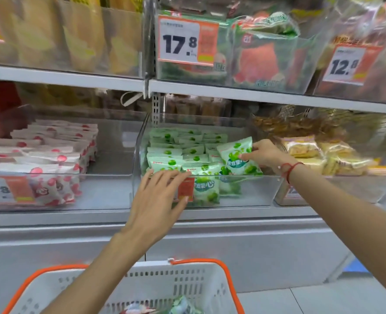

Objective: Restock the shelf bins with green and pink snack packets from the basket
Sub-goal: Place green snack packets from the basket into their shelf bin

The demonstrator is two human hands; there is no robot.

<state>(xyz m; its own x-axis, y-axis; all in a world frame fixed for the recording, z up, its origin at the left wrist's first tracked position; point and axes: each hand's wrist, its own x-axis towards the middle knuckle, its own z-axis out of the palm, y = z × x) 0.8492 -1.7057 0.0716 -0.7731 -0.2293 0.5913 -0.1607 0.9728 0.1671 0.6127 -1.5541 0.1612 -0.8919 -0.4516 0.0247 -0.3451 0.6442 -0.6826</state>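
A clear shelf bin (250, 191) at centre holds rows of green snack packets (176, 150). My right hand (264, 155) pinches one green packet (235, 155) upright at the bin's right side. My left hand (158, 198) lies with straight fingers on the bin's front edge, touching the front green packets (206, 189). To the left, another clear bin (110, 196) holds pink snack packets (51, 152). Below, a white basket (155, 282) with orange handles contains a few green and pink packets (183, 305).
The upper shelf carries clear bins with price tags 17.8 (180, 41) and 12.8 (346, 64). A bin of yellow-brown snacks (323, 155) stands right of the green bin. Beneath the shelf runs a white cabinet front (255, 245), with floor at lower right.
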